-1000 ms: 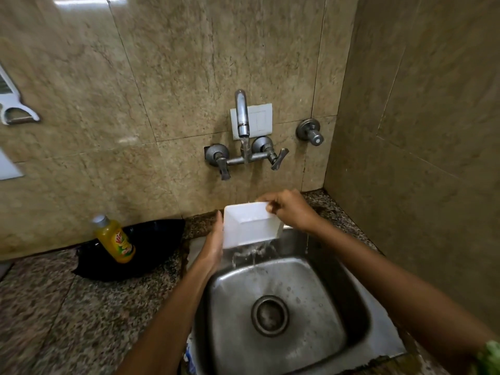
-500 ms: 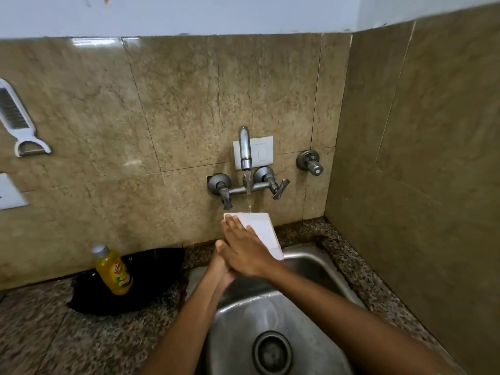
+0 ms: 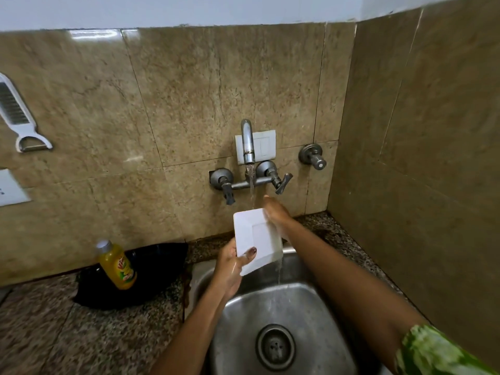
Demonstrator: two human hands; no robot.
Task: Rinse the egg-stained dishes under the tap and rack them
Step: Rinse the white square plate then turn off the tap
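Presently listed, item by item.

Square white dish point(image 3: 257, 236): held tilted above the far edge of the steel sink point(image 3: 305, 307), just under the tap point(image 3: 247, 142); water runs from the spout onto its far edge and spills off the right corner into the basin.

Left hand point(image 3: 230, 266): clamped on the dish's near-left corner, thumb on top, fingers hidden beneath.

Right hand point(image 3: 276, 212): laid at the dish's far-right edge beside the stream; whether it is gripping cannot be told, the fingers being out of sight.

Green patterned sleeve point(image 3: 433, 353): cut off at the frame's lower right.

Yellow bottle point(image 3: 117, 265): left of the sink, leaning against a black pan point(image 3: 151, 274); red label blurred, lettering unreadable.

White peeler point(image 3: 19, 117): on the far-left wall, partly cropped.

Drain point(image 3: 276, 346): in full view.
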